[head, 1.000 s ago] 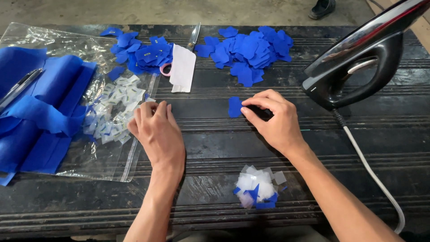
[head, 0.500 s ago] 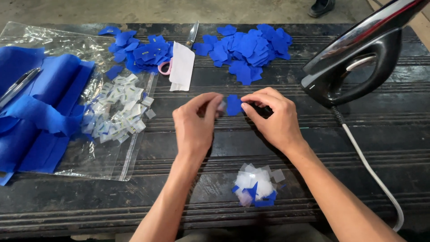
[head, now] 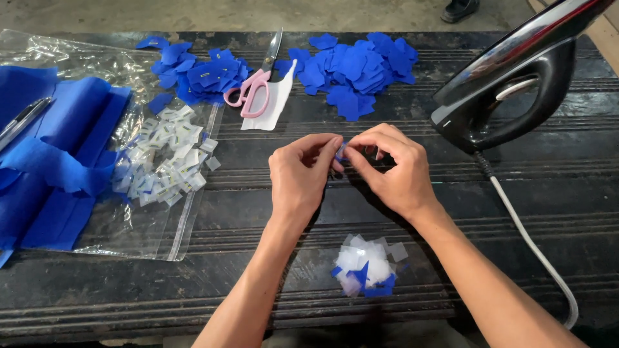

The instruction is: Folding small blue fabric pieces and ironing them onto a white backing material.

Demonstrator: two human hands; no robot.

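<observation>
Both hands meet above the dark desk (head: pixel 271 212), the left hand (head: pixel 300 174) and right hand (head: pixel 390 167) pinching one small blue piece (head: pixel 340 150) between their fingertips. That piece sits left of the black iron (head: pixel 509 84), below the blue pile (head: pixel 358 67) and pink scissors (head: pixel 253 90), and above the heap of white and blue scraps (head: pixel 366 265).
</observation>
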